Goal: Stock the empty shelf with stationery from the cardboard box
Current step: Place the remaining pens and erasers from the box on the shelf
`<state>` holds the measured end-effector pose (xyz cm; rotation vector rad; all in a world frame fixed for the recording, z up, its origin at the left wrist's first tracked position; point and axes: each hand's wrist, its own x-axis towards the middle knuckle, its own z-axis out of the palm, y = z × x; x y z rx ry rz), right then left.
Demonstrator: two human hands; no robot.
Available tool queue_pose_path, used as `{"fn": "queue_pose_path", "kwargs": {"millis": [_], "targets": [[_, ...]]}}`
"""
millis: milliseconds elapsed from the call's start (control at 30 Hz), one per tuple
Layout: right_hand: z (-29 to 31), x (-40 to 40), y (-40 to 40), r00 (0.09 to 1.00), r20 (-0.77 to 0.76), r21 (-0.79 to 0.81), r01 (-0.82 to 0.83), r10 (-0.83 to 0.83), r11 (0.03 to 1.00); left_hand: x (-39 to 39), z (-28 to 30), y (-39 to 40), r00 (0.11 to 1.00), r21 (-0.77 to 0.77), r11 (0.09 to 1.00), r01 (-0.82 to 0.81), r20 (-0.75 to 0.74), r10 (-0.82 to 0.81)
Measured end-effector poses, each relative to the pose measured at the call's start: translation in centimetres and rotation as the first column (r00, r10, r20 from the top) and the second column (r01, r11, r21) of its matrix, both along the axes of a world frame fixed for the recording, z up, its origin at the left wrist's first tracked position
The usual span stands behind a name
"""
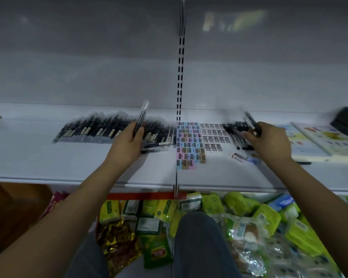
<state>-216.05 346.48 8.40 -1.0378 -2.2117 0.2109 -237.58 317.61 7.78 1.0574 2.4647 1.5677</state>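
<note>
Judging the white metal shelf (48, 157) roughly half stocked, I pinch one clear-sleeved black pen (141, 117) in my left hand (129, 143) above the back-edge pen row (109, 130) while my right hand (269, 140) grasps several dark pens (251, 122); the cardboard box is out of view.

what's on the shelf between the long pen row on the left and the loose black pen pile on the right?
Head view: between the pen row and pen pile lie colourful erasers, then white erasers, in flat grids on the shelf.

Dim, blurred, bowed at edges
</note>
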Motion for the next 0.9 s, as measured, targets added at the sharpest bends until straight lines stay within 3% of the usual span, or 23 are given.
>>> {"fn": "queue_pose_path", "kwargs": {"millis": [67,133,167,233,300,367,500,700,767,900], "targets": [[0.1,0.3,-0.2,0.997,-0.063,-0.037,-0.046,0.044,0.998,0.1,0.1,-0.2,0.999,0.0,1.0,-0.011,-0.038,0.011],[0.9,0.2,-0.8,0.915,-0.385,-0.319,-0.253,0.119,0.913,0.2,0.1,-0.1,1.0,0.038,0.999,-0.025,0.011,0.025],[1.4,-0.1,-1.5,0.799,-0.591,-0.468,-0.451,0.111,0.76,0.2,0.0,0.0,0.996,0.078,0.996,-0.03,0.087,0.023],[2.0,-0.9,-3.0,0.558,-0.83,-0.512,-0.767,0.008,0.385,0.5,-0.1,0.5,0.966,0.174,0.984,-0.023,0.258,-0.023],[1.9,-1.4,-4.2,0.466,-0.885,-0.459,-0.866,-0.013,0.198,1.2,-0.2,0.9,0.94,0.2,0.98,-0.009,0.335,-0.059],[1.7,-1.5,-5.4,0.463,-0.886,-0.459,-0.883,0.028,0.103,1.9,-0.2,1.0,0.931,0.225,0.974,0.035,0.346,-0.113],[1.3,-1.6,-7.6,0.502,-0.86,-0.501,-0.865,0.095,0.033,3.6,0.1,0.8,0.904,0.283,0.945,0.166,0.338,-0.26],[0.8,-3.7,-11.2,0.414,-0.906,-0.42,-0.905,0.093,-0.063,8.4,0.7,2.0,0.878,0.141,0.954,0.263,0.374,-0.297],[0.7,-4.5,-12.1,0.413,-0.904,-0.417,-0.909,0.109,-0.022,9.3,0.8,2.4,0.854,0.149,0.951,0.27,0.419,-0.308],[0.3,-5.4,-13.3,0.454,-0.89,-0.443,-0.883,0.038,0.153,9.5,0.7,2.5,0.845,0.097,0.959,0.268,0.455,-0.282]]}}
